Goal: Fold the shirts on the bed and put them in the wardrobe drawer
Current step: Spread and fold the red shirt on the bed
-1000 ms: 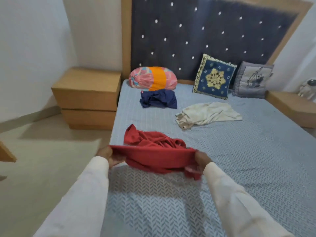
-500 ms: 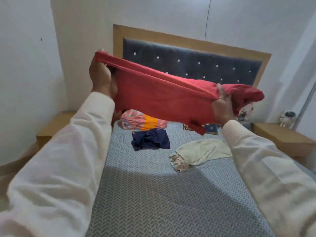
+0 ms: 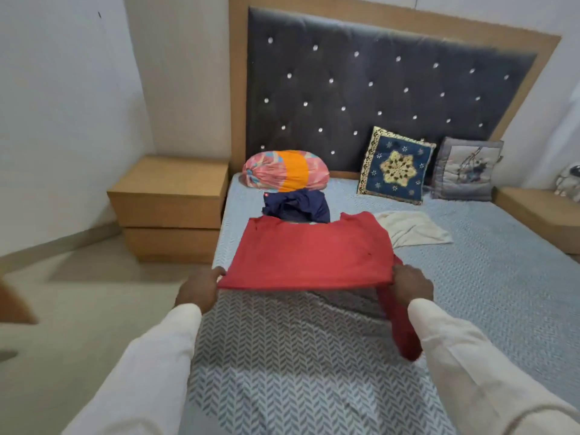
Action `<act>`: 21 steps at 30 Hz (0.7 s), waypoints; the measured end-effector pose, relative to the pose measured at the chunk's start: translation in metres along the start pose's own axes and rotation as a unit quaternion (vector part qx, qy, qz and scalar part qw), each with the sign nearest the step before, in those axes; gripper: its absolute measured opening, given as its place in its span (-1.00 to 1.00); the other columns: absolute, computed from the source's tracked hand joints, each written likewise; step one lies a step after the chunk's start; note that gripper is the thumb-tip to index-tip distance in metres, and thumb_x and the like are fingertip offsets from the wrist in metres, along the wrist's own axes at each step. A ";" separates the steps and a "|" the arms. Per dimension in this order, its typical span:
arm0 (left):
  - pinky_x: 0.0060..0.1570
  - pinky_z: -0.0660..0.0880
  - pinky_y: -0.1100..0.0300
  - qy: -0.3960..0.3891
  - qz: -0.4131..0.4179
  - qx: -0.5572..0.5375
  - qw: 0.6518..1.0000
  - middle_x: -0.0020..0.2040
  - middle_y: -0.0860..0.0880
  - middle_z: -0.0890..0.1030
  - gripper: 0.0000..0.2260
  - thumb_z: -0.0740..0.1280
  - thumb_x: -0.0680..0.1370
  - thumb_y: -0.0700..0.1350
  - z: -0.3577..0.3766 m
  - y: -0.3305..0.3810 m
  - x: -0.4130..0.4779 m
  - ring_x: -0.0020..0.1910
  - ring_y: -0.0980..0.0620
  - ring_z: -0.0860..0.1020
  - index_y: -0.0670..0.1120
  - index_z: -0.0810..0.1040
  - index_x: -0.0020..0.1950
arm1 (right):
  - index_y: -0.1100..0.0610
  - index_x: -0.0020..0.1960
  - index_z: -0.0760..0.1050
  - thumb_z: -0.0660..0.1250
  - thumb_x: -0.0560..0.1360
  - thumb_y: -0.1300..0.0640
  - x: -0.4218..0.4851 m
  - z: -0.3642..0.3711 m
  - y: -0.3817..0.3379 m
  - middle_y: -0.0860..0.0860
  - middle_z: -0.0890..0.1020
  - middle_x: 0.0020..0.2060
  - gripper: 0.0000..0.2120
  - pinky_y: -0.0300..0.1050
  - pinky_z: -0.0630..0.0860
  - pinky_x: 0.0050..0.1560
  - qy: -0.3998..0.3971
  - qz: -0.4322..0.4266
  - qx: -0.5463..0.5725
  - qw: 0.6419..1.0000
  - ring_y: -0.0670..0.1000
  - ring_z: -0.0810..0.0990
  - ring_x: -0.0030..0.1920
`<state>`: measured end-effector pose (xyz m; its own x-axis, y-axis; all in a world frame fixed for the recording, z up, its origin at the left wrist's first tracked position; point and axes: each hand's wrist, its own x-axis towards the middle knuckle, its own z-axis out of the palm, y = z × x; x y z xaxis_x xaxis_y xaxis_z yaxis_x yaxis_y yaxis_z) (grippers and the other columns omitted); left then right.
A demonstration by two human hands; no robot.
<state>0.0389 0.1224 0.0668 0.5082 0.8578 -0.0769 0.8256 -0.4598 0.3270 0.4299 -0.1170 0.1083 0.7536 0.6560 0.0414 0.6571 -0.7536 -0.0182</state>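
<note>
My left hand [image 3: 197,288] and right hand [image 3: 412,285], pinching the red shirt [image 3: 310,252] by its hem, have lowered it, seemingly flat, onto the bed [image 3: 298,356] for folding.

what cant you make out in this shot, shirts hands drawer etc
Head view only:
- Wardrobe drawer: outside the frame.
- Navy shirt: near part hidden behind the red shirt.
- Cream shirt: left end covered by the red shirt.
- Left hand and right hand: fingers beneath the red hem hidden by cloth.
- White figure at far right: cut by the frame edge, blurred.
</note>
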 end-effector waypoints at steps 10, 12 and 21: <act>-0.04 0.43 0.16 -0.138 0.075 0.178 0.971 0.10 -0.11 0.56 -0.78 0.22 0.49 -0.20 0.040 0.008 -0.079 0.07 -0.12 0.57 -0.04 0.54 0.09 | 0.00 0.00 0.57 0.25 0.49 0.13 -0.056 0.053 0.047 0.04 0.57 -0.08 -0.84 -0.01 0.44 -0.09 0.047 -0.003 -0.079 0.996 0.15 0.53 0.00; 0.06 0.46 0.12 -0.157 0.076 0.206 0.963 0.16 -0.13 0.56 -0.75 0.23 0.52 -0.18 0.046 0.018 -0.091 0.14 -0.15 0.56 -0.08 0.54 0.17 | -0.05 -0.04 0.58 0.31 0.46 0.06 -0.061 0.052 0.059 -0.02 0.58 -0.09 -0.89 -0.01 0.41 -0.05 0.038 0.004 -0.122 0.992 0.11 0.52 0.01; 0.20 0.47 0.02 -0.207 0.094 0.296 0.928 0.33 -0.15 0.53 -0.63 0.25 0.55 -0.12 0.079 0.041 -0.157 0.27 -0.14 0.54 -0.12 0.46 0.35 | 0.00 0.14 0.54 0.17 0.50 0.12 -0.129 0.068 0.095 -0.04 0.66 0.04 -0.73 0.08 0.36 0.19 -0.022 -0.003 -0.212 0.977 0.05 0.54 0.16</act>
<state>0.0126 -0.0493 0.0181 0.6058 0.6452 -0.4656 0.6410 -0.7424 -0.1948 0.3967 -0.2702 0.0330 0.7563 0.6542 -0.0018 0.6010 -0.6936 0.3972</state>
